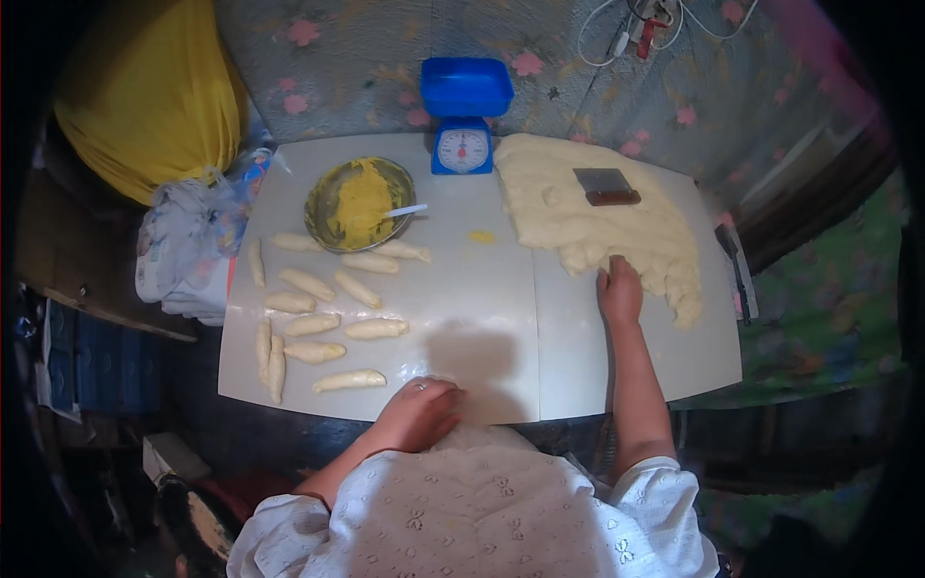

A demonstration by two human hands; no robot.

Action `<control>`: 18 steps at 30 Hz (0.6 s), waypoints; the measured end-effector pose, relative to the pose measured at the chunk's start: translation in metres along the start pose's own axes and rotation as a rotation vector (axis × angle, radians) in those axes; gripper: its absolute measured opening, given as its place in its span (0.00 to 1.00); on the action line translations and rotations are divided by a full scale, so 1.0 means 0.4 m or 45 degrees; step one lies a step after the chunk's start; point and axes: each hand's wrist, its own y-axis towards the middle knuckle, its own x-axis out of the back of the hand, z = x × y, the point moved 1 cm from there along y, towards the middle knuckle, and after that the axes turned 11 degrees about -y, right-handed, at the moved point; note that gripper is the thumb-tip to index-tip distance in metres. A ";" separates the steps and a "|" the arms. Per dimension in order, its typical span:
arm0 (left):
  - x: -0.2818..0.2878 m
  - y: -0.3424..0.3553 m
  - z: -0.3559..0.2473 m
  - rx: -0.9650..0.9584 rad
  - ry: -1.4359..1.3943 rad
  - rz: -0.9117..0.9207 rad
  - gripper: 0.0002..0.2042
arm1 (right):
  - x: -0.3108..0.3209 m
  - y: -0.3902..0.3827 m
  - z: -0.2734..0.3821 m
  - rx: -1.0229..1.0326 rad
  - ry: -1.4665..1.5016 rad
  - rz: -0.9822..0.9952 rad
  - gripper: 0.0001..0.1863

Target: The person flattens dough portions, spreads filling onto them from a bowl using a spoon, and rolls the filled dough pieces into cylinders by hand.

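My right hand (620,292) is at the near edge of a large slab of pale dough (607,228), its fingers closed on the dough's rim. A dough scraper (608,187) with a dark red handle lies on top of the slab. My left hand (419,414) rests at the table's front edge, fingers curled inward; whatever is under them, if anything, is hidden. Just left of it lies a long shaped dough roll (349,380). Several more rolls (315,352) are spread over the left side of the table.
A metal bowl (313,220) of yellow filling, with a white-handled utensil (406,210), stands behind the rolls. A blue kitchen scale (464,146) is at the back. One yellow smear (482,236) marks the white table (482,289). Plastic bags (188,241) bulge beside its left edge.
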 end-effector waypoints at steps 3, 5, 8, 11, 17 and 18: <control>-0.038 0.012 -0.014 -0.007 -0.152 -0.054 0.16 | 0.033 0.017 -0.037 -0.090 0.254 0.176 0.11; -0.058 0.019 -0.019 -0.004 -0.095 -0.033 0.16 | 0.062 0.016 -0.053 -0.259 0.517 0.356 0.09; -0.077 0.025 -0.026 -0.046 -0.015 -0.080 0.16 | 0.128 -0.007 -0.050 -0.128 0.685 0.129 0.07; -0.086 0.057 -0.024 -0.027 -0.021 -0.064 0.16 | 0.207 -0.012 -0.011 -0.328 0.927 0.041 0.07; -0.067 0.112 -0.058 0.187 -0.524 -0.065 0.18 | 0.275 -0.072 0.063 -0.221 1.415 0.003 0.11; -0.075 0.113 -0.049 0.216 -0.517 -0.117 0.18 | 0.283 -0.085 0.097 -0.134 1.450 0.026 0.12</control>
